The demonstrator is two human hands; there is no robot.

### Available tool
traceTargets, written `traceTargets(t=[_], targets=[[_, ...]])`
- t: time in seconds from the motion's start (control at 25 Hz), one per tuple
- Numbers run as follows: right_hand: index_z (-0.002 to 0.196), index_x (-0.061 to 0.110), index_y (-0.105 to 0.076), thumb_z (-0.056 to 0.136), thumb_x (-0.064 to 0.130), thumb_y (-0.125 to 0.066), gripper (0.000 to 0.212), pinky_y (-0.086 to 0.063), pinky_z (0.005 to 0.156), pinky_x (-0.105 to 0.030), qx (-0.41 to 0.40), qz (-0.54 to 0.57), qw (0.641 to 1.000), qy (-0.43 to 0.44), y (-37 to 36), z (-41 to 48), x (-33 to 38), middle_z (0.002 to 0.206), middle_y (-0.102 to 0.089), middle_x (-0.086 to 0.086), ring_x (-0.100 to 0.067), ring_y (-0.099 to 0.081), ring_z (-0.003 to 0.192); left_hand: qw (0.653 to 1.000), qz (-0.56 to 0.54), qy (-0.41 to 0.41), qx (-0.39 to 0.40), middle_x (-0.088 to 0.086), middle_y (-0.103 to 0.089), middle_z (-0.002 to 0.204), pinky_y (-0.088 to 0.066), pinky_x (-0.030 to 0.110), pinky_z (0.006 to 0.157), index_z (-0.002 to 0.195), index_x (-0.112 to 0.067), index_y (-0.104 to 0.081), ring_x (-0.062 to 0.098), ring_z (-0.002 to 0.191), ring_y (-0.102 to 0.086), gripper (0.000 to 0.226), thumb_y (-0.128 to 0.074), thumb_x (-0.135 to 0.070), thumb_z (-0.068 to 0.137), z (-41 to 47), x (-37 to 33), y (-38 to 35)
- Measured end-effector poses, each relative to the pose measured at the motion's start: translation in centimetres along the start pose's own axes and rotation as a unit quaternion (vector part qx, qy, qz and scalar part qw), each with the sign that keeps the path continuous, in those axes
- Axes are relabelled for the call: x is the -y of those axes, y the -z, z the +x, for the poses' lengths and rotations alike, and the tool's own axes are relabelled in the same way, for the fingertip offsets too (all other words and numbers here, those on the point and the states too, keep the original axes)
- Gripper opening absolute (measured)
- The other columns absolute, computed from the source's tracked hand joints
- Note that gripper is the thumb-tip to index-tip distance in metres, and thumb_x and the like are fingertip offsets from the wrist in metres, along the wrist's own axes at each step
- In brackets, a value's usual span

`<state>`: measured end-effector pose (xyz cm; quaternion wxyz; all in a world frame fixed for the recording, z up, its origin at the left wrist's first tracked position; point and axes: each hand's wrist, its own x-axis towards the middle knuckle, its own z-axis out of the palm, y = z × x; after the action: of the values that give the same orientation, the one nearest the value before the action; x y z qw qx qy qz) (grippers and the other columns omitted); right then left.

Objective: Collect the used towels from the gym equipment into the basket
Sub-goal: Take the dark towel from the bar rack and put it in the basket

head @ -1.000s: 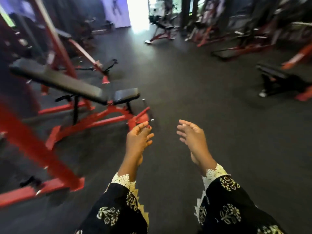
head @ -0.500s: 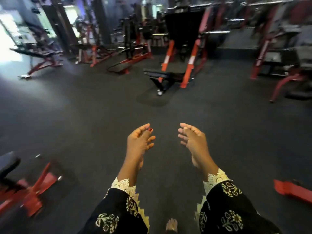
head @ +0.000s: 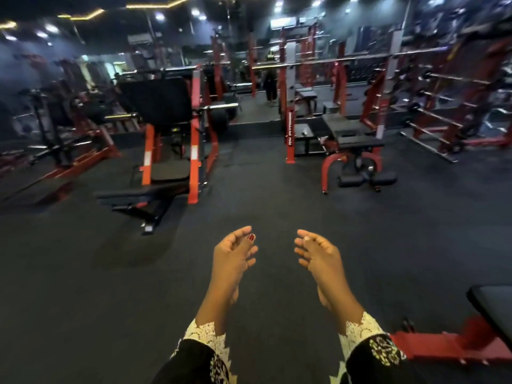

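My left hand [head: 234,254] and my right hand [head: 317,253] are held out side by side over the dark gym floor, palms turned toward each other. Both hold nothing and their fingers are loosely spread. Black flowered sleeves with white lace cuffs cover both forearms. No towel and no basket show anywhere in this view.
A red and black rack with a low bench [head: 144,196] stands ahead on the left. A red-legged bench [head: 357,151] is ahead on the right. Another bench with a red base [head: 490,309] sits close at my right. Racks and a mirrored wall fill the back. Open rubber floor [head: 266,195] lies ahead.
The view has swung to the right and lifted: the incline bench on the left has left the frame, the racks now face me. My hands kept their empty pose.
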<state>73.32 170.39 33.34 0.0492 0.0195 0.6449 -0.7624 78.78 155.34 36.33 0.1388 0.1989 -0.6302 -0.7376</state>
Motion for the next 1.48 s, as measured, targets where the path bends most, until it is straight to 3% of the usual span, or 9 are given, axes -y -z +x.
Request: traceTargets(t=[0.56,0.68,0.8,1.0,1.12,1.24,1.36,1.48], targets=[[0.102,0.023,-0.065,0.095,0.013,-0.047,0.022,-0.051,0.087,-0.037,0.018,-0.032,0.998,0.050,-0.2,46.3,11.2,0.106,-0.068,-0.005,-0.020,-0.064,0.097,0.997,0.007,-0.079,0.022,0.002,-0.066,0.103,-0.053,0.037,0.084,0.105,-0.023,-0.063,0.022,0.096,-0.065,0.015,-0.059,-0.016,0.093,41.0,-7.8,-22.6],[0.106,0.019,-0.064,0.094,0.011,-0.045,0.024,-0.049,0.077,-0.032,0.025,-0.021,0.997,0.064,-1.8,56.1,13.2,0.102,-0.066,-0.006,-0.019,-0.060,0.090,0.995,0.018,-0.097,0.003,0.003,-0.065,0.105,-0.053,0.038,0.084,0.108,-0.021,-0.062,0.022,0.096,-0.064,0.016,-0.058,-0.016,0.094,49.2,-9.8,-25.1],[0.113,0.015,-0.063,0.097,0.016,-0.044,0.026,-0.044,0.068,-0.026,0.037,-0.010,0.997,0.074,-5.1,67.4,15.2,0.103,-0.063,-0.008,-0.015,-0.057,0.082,0.990,0.025,-0.136,-0.023,0.005,-0.062,0.104,-0.050,0.032,0.074,0.117,-0.013,-0.061,0.022,0.092,-0.061,0.024,-0.056,-0.012,0.093,59.2,-12.8,-26.7],[0.124,0.013,-0.061,0.096,0.021,-0.044,0.033,-0.050,0.086,-0.036,0.047,-0.002,0.997,0.058,-9.9,83.1,18.8,0.108,-0.065,-0.009,-0.021,-0.061,0.092,0.986,0.039,-0.157,-0.047,0.005,-0.061,0.098,-0.046,0.029,0.066,0.122,-0.008,-0.059,0.019,0.084,-0.058,0.029,-0.055,-0.010,0.093,74.3,-18.3,-30.3],[0.121,0.014,-0.061,0.096,0.025,-0.047,0.031,-0.052,0.085,-0.038,0.043,0.005,0.998,0.055,-11.1,91.4,21.1,0.115,-0.067,-0.013,-0.024,-0.064,0.096,0.984,0.056,-0.165,-0.032,0.006,-0.062,0.100,-0.047,0.030,0.068,0.119,-0.010,-0.060,0.019,0.085,-0.059,0.027,-0.055,-0.011,0.093,82.9,-21.0,-35.1],[0.113,0.014,-0.062,0.096,0.029,-0.047,0.027,-0.050,0.071,-0.035,0.024,0.011,0.998,0.064,-9.8,98.5,22.6,0.102,-0.065,-0.012,-0.021,-0.059,0.085,0.983,0.071,-0.167,-0.002,0.005,-0.064,0.102,-0.051,0.032,0.072,0.116,-0.015,-0.060,0.020,0.088,-0.061,0.024,-0.055,-0.014,0.093,90.0,-21.9,-41.2],[0.088,0.021,-0.060,0.096,0.029,-0.048,0.017,-0.044,0.065,-0.031,-0.008,0.002,0.997,0.078,-5.6,105.3,23.8,0.092,-0.063,-0.007,-0.020,-0.058,0.078,0.982,0.076,-0.166,0.046,0.000,-0.066,0.093,-0.051,0.034,0.076,0.104,-0.021,-0.062,0.020,0.087,-0.063,0.013,-0.056,-0.015,0.093,95.9,-20.9,-48.6],[0.094,0.019,-0.062,0.097,0.028,-0.048,0.016,-0.040,0.058,-0.026,-0.055,0.017,0.994,0.098,2.0,112.7,24.9,0.092,-0.060,-0.008,-0.016,-0.054,0.070,0.980,0.057,-0.166,0.095,0.002,-0.065,0.090,-0.048,0.031,0.068,0.107,-0.015,-0.062,0.021,0.083,-0.060,0.016,-0.055,-0.011,0.093,101.4,-18.7,-58.6]])
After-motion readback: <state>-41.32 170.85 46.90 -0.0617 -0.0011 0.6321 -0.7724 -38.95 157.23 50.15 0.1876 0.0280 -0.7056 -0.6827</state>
